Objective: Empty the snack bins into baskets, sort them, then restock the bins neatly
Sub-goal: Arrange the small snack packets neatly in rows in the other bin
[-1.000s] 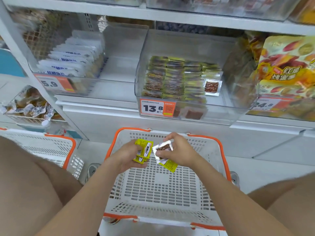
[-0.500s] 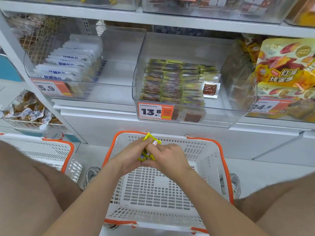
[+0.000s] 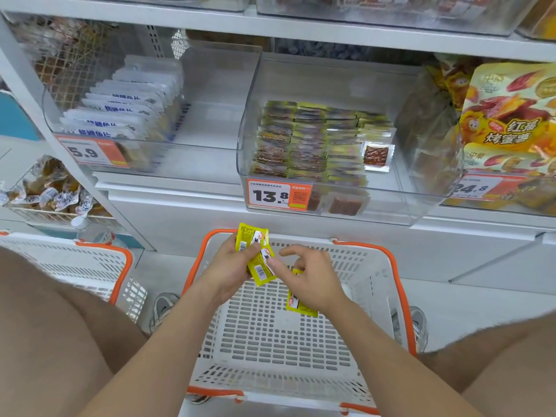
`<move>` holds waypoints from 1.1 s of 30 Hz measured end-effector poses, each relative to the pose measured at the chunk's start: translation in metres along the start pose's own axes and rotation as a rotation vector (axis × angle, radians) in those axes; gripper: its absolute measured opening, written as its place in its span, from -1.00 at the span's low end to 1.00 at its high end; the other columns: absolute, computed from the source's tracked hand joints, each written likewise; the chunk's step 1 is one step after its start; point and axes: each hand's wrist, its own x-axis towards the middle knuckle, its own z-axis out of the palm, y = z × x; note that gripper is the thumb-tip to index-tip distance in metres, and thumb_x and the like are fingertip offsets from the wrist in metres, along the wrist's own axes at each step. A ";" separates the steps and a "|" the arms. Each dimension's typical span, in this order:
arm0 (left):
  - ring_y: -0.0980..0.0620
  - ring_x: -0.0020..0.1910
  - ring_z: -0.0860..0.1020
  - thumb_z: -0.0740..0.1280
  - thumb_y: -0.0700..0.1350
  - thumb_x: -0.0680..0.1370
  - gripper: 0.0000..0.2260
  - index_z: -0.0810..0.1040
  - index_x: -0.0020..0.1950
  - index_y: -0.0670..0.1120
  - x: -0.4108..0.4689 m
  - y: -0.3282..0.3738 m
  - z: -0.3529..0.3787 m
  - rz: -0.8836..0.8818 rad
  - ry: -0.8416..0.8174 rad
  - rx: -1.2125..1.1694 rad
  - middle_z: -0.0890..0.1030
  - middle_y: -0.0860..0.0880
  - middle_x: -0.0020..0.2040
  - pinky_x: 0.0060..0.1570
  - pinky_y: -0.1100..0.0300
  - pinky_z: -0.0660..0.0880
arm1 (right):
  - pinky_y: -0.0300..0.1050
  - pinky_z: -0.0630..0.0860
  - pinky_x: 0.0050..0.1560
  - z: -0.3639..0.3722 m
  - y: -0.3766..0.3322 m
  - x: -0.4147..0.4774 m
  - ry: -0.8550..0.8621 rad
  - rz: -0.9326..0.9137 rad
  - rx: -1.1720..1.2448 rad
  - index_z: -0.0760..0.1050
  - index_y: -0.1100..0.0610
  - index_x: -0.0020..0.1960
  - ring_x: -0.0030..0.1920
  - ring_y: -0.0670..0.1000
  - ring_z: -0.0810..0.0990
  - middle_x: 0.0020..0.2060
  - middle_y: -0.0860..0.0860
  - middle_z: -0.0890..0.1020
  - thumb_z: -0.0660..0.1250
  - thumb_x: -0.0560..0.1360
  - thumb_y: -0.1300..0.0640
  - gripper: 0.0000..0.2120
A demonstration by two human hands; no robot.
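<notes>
Over the white, orange-rimmed basket (image 3: 401,296) on the floor in front of the shelving, the left hand (image 3: 228,269) grips two yellow snack packets (image 3: 252,239). They overlap and tilt, barcodes facing up, with the thumb pressed across them. The right hand (image 3: 313,284) is just beside them: its thumb tip touches the edge of the lower packet and its index finger is stretched out and free. Its other fingers curl under the palm around a third yellow packet (image 3: 298,305), whose lower end sticks out below the hand.

Straight above the basket, on the shelf, a clear plastic bin (image 3: 391,201) holds tidy rows of matching packets (image 3: 310,142) in its left part. One clear-windowed packet (image 3: 376,156) lies flat beside the rows, and an orange price tag (image 3: 276,195) reading 13.8 is on the bin's front. The bin to the left (image 3: 210,85) holds a row of white packets (image 3: 126,109) and has a tag (image 3: 90,152) reading 5.9. To the right stand big yellow bags (image 3: 511,115) printed with sweet potatoes.

Lower left, a wire rack (image 3: 45,213) holds twist-wrapped sweets (image 3: 51,194), and a second white basket (image 3: 102,257) sits on the floor below it. The person's bare knees frame the view, with a grey shoe (image 3: 164,308) beside each side of the main basket
</notes>
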 end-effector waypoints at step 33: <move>-0.14 -0.06 0.68 0.16 -0.40 0.62 -0.63 0.60 0.28 -0.09 -0.011 -0.015 0.039 0.026 -0.063 0.049 0.72 -0.20 0.08 -0.13 0.05 0.58 | -0.03 0.66 -0.05 0.001 -0.001 0.010 0.303 0.426 0.544 0.63 0.12 -0.05 -0.17 0.00 0.73 -0.19 0.05 0.73 0.53 0.47 0.23 -0.89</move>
